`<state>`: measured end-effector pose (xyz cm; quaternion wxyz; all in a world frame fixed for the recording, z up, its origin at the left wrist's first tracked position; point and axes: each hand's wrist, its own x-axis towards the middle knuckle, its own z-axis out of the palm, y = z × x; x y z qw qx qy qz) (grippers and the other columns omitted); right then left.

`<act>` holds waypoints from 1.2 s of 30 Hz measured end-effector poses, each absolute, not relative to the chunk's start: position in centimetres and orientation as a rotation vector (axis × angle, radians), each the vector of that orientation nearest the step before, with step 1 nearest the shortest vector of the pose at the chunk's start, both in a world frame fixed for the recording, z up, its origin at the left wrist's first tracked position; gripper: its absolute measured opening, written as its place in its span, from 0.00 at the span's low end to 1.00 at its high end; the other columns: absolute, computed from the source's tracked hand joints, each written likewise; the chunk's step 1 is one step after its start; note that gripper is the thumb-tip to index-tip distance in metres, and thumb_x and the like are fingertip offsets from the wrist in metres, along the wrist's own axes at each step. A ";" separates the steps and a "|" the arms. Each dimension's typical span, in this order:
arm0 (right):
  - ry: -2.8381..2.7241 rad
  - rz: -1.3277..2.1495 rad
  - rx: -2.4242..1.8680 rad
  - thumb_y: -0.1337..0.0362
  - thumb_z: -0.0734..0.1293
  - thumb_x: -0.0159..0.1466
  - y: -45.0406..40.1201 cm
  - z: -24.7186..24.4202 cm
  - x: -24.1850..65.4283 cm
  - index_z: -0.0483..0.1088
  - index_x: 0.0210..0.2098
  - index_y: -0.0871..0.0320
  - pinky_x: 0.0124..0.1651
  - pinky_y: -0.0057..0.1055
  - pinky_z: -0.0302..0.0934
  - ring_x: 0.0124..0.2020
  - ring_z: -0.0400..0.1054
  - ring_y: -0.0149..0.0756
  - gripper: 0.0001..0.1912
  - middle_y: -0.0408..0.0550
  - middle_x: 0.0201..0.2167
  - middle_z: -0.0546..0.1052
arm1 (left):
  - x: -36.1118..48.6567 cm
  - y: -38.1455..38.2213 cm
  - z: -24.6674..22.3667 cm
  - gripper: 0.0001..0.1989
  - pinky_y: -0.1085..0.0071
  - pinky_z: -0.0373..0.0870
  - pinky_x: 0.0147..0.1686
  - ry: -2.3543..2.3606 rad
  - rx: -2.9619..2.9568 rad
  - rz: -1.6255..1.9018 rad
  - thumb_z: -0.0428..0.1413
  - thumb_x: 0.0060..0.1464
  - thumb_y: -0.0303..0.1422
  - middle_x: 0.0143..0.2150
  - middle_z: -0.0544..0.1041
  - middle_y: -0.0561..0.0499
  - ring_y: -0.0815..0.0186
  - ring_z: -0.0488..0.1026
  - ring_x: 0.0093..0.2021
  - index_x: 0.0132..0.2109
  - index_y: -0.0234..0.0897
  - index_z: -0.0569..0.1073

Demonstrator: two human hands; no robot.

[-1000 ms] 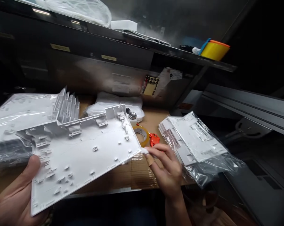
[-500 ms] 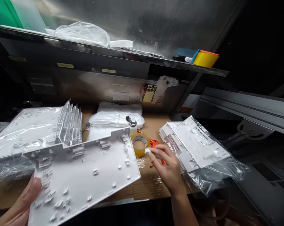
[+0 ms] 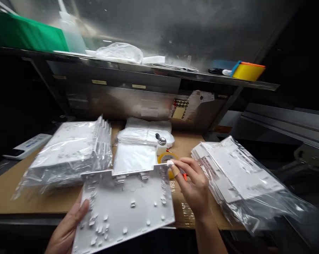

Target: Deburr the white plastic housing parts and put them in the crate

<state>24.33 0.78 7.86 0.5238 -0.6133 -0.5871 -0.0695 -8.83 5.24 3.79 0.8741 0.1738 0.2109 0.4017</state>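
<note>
My left hand (image 3: 66,225) grips a white plastic panel (image 3: 127,215) by its left edge, thumb on the inner face with its small clips and posts. The panel is tilted up above the table's front edge. My right hand (image 3: 195,185) pinches a small white wad (image 3: 170,163), perhaps cotton or tissue, at the panel's upper right corner; whether it touches cannot be made out. A finger of that hand has a tan wrap. Behind it lie a yellow tape roll (image 3: 163,157) and a partly hidden red handle (image 3: 185,176). A white pump bottle (image 3: 161,149) has its metal lid flipped up.
Bagged white panels are stacked at left (image 3: 69,144) and right (image 3: 238,173) on the cardboard-covered table (image 3: 13,190). Clear plastic bags (image 3: 135,157) lie between them. Overhead, a metal shelf (image 3: 117,66) holds a green bin (image 3: 35,35), a squeeze bottle (image 3: 72,33) and a yellow container (image 3: 247,71).
The view has shifted left. The panel has moved right relative to the table and turned flatter. The white wad, formerly apart from the panel, is now at its upper right corner.
</note>
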 end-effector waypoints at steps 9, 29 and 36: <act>-1.455 -0.219 -1.310 0.66 0.70 0.67 1.6 11.3 20.7 0.78 0.45 0.53 0.44 0.33 0.68 0.41 0.73 0.38 0.07 0.48 0.41 0.76 | -4.2 2.8 8.7 0.42 0.56 0.58 0.69 0.599 0.301 0.940 0.59 0.62 0.32 0.69 0.67 0.57 0.53 0.64 0.67 0.71 0.68 0.44; -1.589 -0.156 -1.066 0.71 0.69 0.67 2.1 13.5 12.9 0.77 0.48 0.53 0.46 0.35 0.68 0.42 0.72 0.38 0.12 0.49 0.41 0.76 | -0.8 0.7 10.1 0.31 0.68 0.56 0.70 0.527 0.396 1.070 0.64 0.58 0.30 0.69 0.68 0.62 0.58 0.56 0.72 0.64 0.61 0.68; -1.380 -0.149 -1.672 0.53 0.65 0.69 5.3 7.8 22.9 0.78 0.45 0.54 0.43 0.38 0.67 0.42 0.73 0.43 0.15 0.50 0.43 0.79 | -3.5 1.6 10.2 0.43 0.53 0.65 0.66 0.624 0.436 0.986 0.62 0.61 0.31 0.65 0.74 0.47 0.51 0.71 0.63 0.73 0.62 0.47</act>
